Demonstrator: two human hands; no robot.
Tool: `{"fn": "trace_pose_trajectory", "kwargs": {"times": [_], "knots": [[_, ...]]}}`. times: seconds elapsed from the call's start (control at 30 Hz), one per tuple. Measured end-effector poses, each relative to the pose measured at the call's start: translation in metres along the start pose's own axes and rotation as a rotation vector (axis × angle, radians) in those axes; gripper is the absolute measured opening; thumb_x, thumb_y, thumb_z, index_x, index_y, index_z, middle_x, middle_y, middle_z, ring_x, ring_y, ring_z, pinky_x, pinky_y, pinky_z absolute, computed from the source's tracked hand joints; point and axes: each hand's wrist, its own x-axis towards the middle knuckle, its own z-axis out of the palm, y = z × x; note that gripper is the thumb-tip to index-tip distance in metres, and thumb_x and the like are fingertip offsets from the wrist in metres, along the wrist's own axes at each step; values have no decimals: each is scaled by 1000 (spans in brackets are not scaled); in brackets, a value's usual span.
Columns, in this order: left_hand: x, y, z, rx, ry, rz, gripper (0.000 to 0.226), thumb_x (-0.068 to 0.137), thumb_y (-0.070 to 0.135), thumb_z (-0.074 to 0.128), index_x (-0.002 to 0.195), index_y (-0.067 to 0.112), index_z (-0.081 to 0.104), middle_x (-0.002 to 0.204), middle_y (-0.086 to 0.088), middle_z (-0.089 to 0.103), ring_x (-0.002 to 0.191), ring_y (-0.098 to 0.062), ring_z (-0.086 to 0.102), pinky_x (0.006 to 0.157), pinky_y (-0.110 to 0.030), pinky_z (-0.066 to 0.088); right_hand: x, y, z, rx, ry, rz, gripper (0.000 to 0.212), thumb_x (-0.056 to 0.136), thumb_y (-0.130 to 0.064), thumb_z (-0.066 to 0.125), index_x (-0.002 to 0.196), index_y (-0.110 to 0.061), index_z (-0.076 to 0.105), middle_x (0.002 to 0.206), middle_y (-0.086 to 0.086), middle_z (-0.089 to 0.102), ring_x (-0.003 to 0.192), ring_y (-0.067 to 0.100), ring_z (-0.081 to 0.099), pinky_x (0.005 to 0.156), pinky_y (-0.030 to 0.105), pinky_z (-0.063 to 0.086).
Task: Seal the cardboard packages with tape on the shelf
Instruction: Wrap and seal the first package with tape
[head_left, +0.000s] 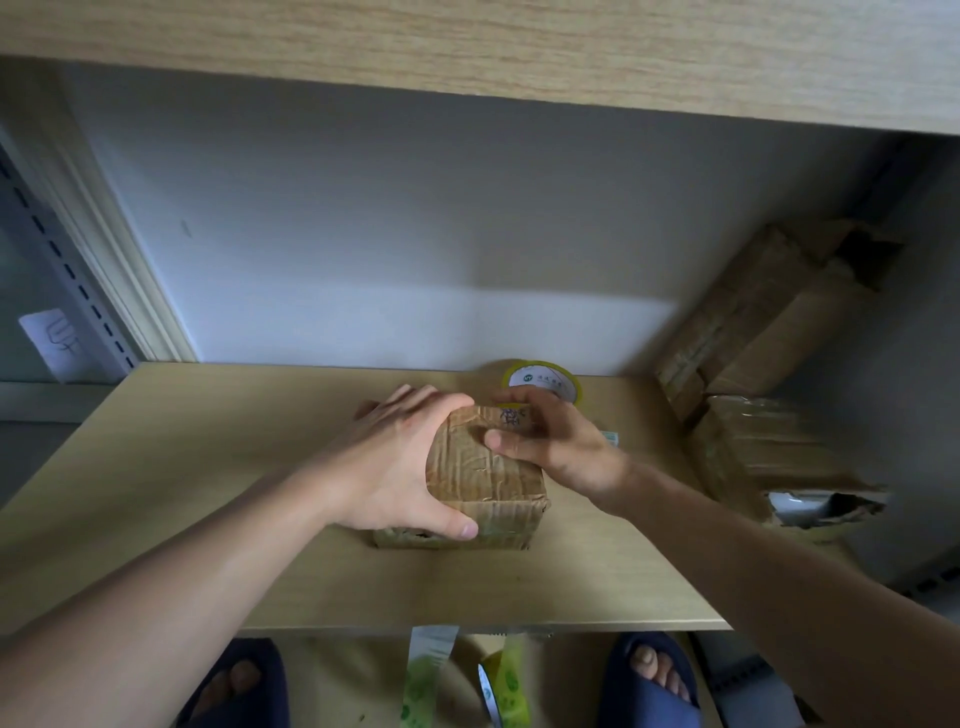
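A small worn cardboard package (491, 478) sits in the middle of the wooden shelf (208, 467). My left hand (400, 462) clasps its left side, thumb on the front lower edge and fingers over the far top corner. My right hand (550, 441) rests on the package's top right, thumb pressing the top face, fingers curled over the far edge near a scribbled mark. A roll of tape (543, 382) with a yellow-green rim stands right behind the package, partly hidden by my right hand.
Taped cardboard boxes (763, 322) are stacked at the shelf's right end, and the lower box (769, 457) has a torn hole. Another shelf board (467, 47) runs overhead. Below the front edge hang green-printed tape strips (431, 675), between my feet in blue slippers.
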Motion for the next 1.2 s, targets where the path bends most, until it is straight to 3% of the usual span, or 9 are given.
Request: {"fn": "trace_pose_trajectory", "kwargs": {"times": [0.2, 0.3, 0.43, 0.57, 0.73, 0.9, 1.0, 1.1, 1.2], "knots": [[1, 0, 1, -10, 2, 7, 119, 50, 82, 74, 150, 35, 28, 145, 15, 38, 136, -10, 34, 114, -44, 34, -15, 10, -6, 33, -135, 3, 109, 63, -42, 93, 153, -36, 33, 137, -6, 61, 128, 8, 59, 105, 30, 52], [2, -1, 1, -18, -15, 12, 120, 50, 82, 74, 151, 35, 27, 146, 16, 36, 136, -9, 33, 115, -44, 34, -20, 14, -2, 46, -116, 11, 118, 55, -53, 95, 154, -40, 31, 140, -7, 60, 134, 11, 55, 115, 43, 45], [2, -1, 1, -11, -10, 20, 121, 48, 83, 72, 151, 35, 28, 146, 16, 37, 136, -9, 34, 114, -45, 35, -26, 12, -2, 10, -135, 1, 122, 55, -50, 94, 156, -38, 27, 144, -10, 54, 138, 9, 49, 119, 40, 40], [2, -1, 1, -17, -6, 26, 120, 49, 81, 73, 151, 35, 29, 144, 17, 38, 135, -9, 35, 114, -44, 34, -27, 8, -3, 53, -129, -9, 108, 55, -42, 94, 148, -34, 39, 137, -9, 61, 131, 7, 56, 113, 35, 47], [2, -1, 0, -26, -19, 33, 120, 51, 80, 75, 151, 34, 28, 143, 17, 36, 134, -9, 33, 115, -44, 33, -20, 7, -11, 112, -110, -45, 62, 76, -16, 86, 132, -14, 58, 124, 12, 70, 115, 19, 69, 95, 30, 57], [1, 1, 0, -17, -14, 21, 122, 54, 77, 80, 153, 31, 27, 142, 15, 37, 134, -10, 33, 113, -42, 32, -10, 5, -10, 207, -12, -19, 25, 95, -11, 69, 117, 1, 70, 83, 7, 70, 66, 11, 65, 60, 20, 49], [2, 0, 1, -20, -11, 21, 122, 52, 79, 78, 153, 32, 27, 141, 16, 37, 132, -9, 33, 113, -41, 33, -2, 6, -8, 116, 93, -44, 25, 97, -24, 70, 94, 0, 75, 74, 11, 62, 69, 21, 56, 66, 33, 47], [2, 0, 2, -23, 5, 26, 122, 52, 79, 78, 153, 32, 27, 141, 16, 37, 132, -8, 32, 113, -41, 32, 3, 3, -2, 60, 189, -90, 43, 100, -24, 66, 68, 3, 60, 62, 12, 45, 55, 18, 41, 55, 26, 37], [2, -1, 3, -38, 29, 29, 122, 52, 78, 79, 153, 33, 28, 142, 17, 37, 132, -7, 32, 113, -39, 32, 1, 2, 0, 86, 206, -32, 47, 104, -35, 59, 71, -2, 62, 65, 10, 51, 57, 19, 46, 59, 30, 40]]}}
